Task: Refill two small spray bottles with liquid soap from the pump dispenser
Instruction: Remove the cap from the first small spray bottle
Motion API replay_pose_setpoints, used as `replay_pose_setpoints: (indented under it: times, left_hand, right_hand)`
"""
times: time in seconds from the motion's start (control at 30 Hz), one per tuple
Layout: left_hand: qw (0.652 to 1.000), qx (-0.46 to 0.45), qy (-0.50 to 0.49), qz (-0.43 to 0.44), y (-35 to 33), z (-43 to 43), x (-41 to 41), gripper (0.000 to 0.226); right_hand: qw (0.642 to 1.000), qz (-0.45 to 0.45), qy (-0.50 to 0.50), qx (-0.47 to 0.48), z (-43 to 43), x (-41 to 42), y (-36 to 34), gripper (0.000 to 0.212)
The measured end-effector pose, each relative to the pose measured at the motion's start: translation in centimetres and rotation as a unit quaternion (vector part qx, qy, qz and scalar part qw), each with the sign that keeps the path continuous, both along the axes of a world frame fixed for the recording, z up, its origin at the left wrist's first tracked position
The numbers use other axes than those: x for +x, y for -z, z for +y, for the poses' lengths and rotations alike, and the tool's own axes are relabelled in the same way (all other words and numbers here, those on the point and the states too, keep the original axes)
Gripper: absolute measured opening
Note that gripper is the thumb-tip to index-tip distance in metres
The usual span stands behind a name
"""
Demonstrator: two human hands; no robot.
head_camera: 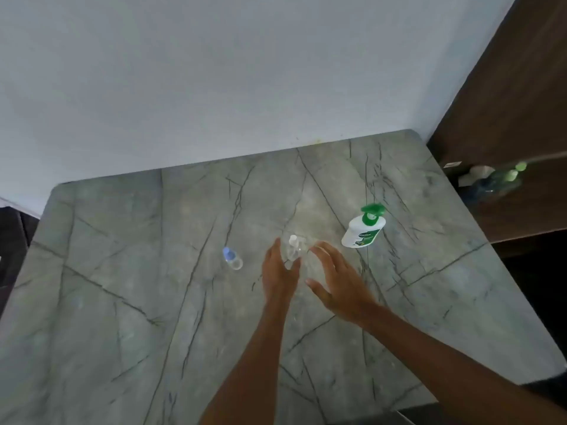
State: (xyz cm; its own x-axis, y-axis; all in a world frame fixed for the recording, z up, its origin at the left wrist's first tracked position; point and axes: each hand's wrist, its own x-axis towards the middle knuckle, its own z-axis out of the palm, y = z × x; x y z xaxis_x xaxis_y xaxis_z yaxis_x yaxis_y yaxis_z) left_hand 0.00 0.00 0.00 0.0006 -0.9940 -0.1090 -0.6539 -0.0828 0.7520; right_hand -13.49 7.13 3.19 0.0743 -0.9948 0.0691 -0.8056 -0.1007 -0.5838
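Grey-veined table (122, 302) meets a white wall. At its middle the left hand (280, 271) grips one clear spray bottle (294, 248), and the right hand (337, 277) hovers beside it with its fingers spread and empty. Uncapping seems the step in hand, which calls for pinching the top, with the pump dispenser (363, 230) waiting toward the right edge.

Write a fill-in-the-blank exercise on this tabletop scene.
1. The pump dispenser has a ____ pump head.
2. The small bottle alone at the left has a ____ cap.
3. The left hand and right hand flank the clear bottle, whose cap is ____.
Missing words: green; blue; white.
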Motion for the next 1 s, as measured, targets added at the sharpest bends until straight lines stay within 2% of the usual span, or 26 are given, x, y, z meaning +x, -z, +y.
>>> replay_pose_setpoints:
  times: [0.07,0.17,0.37,0.5,0.6,0.7,0.8,1.0]
  left_hand:
    - [1.000,-0.018,-0.014,0.002,-0.2,-0.6,-0.9,0.053]
    - [0.999,-0.047,-0.021,0.013,-0.5,-1.0,-1.8,0.024]
    - [0.998,-0.038,-0.033,0.029,-0.6,-0.5,-1.7,0.031]
    - [0.997,-0.072,0.009,0.002,-1.9,1.6,-1.0,0.035]
    - [0.993,-0.107,0.050,-0.019,-2.7,3.6,0.0,0.039]
    - [0.990,-0.118,0.078,-0.026,-3.4,5.3,1.3,0.046]
    - [0.988,-0.123,0.087,-0.021,-4.3,6.7,2.5,0.046]
    - [0.989,-0.127,0.074,0.011,-5.8,8.2,4.6,0.042]
  right_hand:
    - [0.999,-0.036,0.015,0.007,-0.1,-0.9,0.4,0.063]
    - [0.999,-0.049,0.013,0.006,0.0,-1.6,0.5,0.059]
    - [0.984,-0.162,0.069,0.025,-0.8,-1.8,-0.3,0.046]
    - [0.973,-0.216,0.075,0.014,-2.2,-0.8,-2.2,0.045]
    - [0.979,-0.199,0.037,0.015,-2.6,-0.3,-3.3,0.044]
    - [0.986,-0.167,0.005,0.011,-2.4,0.2,-3.9,0.033]
    - [0.990,-0.137,-0.007,0.022,-2.1,0.6,-4.5,0.025]
    - [0.995,-0.088,-0.019,0.045,-1.7,1.4,-6.3,0.026]
